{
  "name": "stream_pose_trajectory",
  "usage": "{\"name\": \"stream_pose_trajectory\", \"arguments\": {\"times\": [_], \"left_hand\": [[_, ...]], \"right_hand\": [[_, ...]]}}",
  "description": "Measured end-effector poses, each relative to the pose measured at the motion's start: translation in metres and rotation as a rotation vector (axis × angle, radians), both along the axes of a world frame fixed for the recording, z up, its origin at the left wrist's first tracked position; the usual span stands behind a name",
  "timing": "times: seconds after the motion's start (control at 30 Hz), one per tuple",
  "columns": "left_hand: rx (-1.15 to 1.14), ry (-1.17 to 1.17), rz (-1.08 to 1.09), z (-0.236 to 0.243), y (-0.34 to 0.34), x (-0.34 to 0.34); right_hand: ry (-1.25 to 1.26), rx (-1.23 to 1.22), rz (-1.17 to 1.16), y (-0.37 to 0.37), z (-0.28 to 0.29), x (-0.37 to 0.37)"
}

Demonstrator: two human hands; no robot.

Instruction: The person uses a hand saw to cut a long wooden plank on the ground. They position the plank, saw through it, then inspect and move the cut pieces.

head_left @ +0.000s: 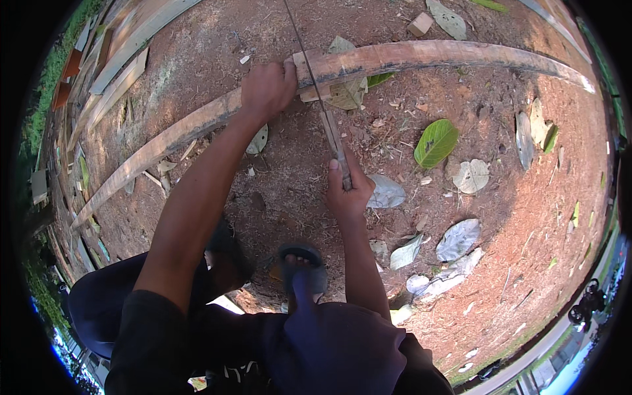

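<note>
Long brown wooden plank lies across reddish dirt, gripped by the left hand just beside a thin, dark, saw-like blade, whose pale handle the right hand grasps. If the plank shifts, the blade could skid into the gripping hand.

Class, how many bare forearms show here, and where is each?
2. The left forearm reaches up to the long wooden beam; the right forearm reaches toward the handle of the thin-bladed tool. Both are in plain view.
</note>
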State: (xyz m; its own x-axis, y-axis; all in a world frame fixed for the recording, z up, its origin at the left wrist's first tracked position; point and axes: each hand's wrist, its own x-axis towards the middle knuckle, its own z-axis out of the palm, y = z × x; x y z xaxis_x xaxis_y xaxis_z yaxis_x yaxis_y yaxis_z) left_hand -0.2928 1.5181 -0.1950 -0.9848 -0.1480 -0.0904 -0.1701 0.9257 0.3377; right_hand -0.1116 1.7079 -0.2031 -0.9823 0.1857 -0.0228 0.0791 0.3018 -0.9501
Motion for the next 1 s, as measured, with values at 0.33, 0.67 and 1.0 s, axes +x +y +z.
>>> {"name": "stream_pose_trajectory", "arguments": {"times": [0.33,0.67,1.0], "left_hand": [[-0.05,-0.021,0.052,0.005,0.007,0.001],[-0.013,-0.072,0.049,0.011,0.009,-0.002],[-0.029,0.016,0.032,0.002,0.008,-0.002]], "right_hand": [[-0.053,0.035,-0.041,-0.006,0.021,0.011],[0.05,0.209,0.043,0.056,0.017,0.129],[0.107,-0.009,0.017,-0.019,0.025,-0.044]]}}
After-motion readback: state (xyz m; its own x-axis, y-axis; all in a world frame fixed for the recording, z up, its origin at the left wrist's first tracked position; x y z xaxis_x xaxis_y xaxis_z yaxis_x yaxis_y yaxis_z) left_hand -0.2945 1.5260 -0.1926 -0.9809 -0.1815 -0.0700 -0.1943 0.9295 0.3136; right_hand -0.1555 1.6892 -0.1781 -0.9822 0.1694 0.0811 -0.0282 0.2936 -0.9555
